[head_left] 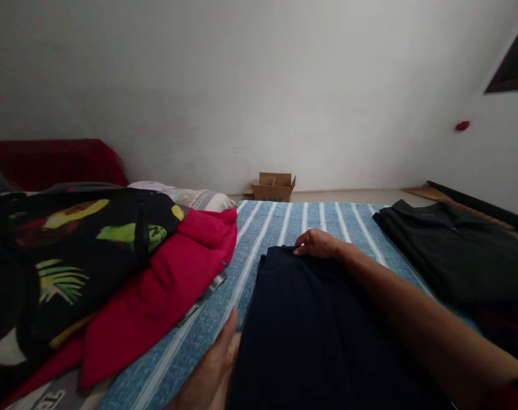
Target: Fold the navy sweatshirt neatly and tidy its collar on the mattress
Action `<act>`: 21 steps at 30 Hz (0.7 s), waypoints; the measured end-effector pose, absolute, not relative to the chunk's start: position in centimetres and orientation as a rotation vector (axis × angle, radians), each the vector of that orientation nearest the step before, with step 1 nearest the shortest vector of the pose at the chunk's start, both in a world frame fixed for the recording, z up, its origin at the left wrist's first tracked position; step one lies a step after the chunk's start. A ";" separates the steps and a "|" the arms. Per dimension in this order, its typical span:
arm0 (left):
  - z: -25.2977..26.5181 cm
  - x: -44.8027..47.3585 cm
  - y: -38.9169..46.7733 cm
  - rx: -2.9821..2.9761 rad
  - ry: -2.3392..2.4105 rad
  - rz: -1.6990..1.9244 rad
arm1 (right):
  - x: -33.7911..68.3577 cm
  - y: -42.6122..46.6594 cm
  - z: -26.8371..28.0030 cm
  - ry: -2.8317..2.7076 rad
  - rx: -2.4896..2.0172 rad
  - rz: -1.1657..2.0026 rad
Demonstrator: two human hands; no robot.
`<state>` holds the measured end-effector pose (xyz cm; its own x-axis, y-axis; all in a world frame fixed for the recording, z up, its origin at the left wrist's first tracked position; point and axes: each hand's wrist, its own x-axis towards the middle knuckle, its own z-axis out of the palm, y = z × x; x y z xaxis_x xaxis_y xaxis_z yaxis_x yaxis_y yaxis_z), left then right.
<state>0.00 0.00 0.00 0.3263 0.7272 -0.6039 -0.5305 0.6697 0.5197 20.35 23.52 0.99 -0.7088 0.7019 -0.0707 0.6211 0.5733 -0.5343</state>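
Observation:
A folded navy-blue cloth garment point(301, 330) lies in front of me on the striped bedsheet; its exact kind does not show. At its far edge my right hand point(316, 244) pinches the fabric between thumb and fingers, the forearm reaching across from the right. My left hand point(212, 370) is beside the garment's near left edge, thumb stretched upward and apart from the cloth. The tips of its other fingers are hidden at the garment's edge.
To the left, a black bag with a fruit-and-leaf print point(114, 228) rests on a red garment point(156, 307). A folded dark garment point(451, 245) lies to the right on the blue striped bedsheet point(259, 228). An open cardboard box point(274, 187) stands by the wall.

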 end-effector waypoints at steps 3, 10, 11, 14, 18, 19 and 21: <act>0.0 0.5 -1.2 0.305 0.963 0.853 | 20.0 23.4 0.8 -2.662 -1.120 0.785; -0.1 0.9 -1.4 0.463 1.061 0.926 | 19.7 22.8 0.0 -2.818 -1.158 0.407; -0.2 0.9 -1.4 0.467 1.084 0.925 | 19.6 22.7 -0.1 -2.826 -1.183 0.358; -0.3 0.8 -1.3 0.441 1.141 0.917 | 19.4 22.3 -0.5 -2.821 -1.247 0.264; -0.4 1.1 -1.1 0.373 1.194 0.913 | 19.4 21.5 -0.3 -2.781 -1.366 0.124; -0.4 1.2 -1.0 0.371 1.206 0.917 | 19.4 21.3 -0.1 -2.767 -1.395 0.095; -0.4 1.3 -0.9 0.389 1.213 0.922 | 19.8 21.0 0.5 -2.711 -1.450 0.052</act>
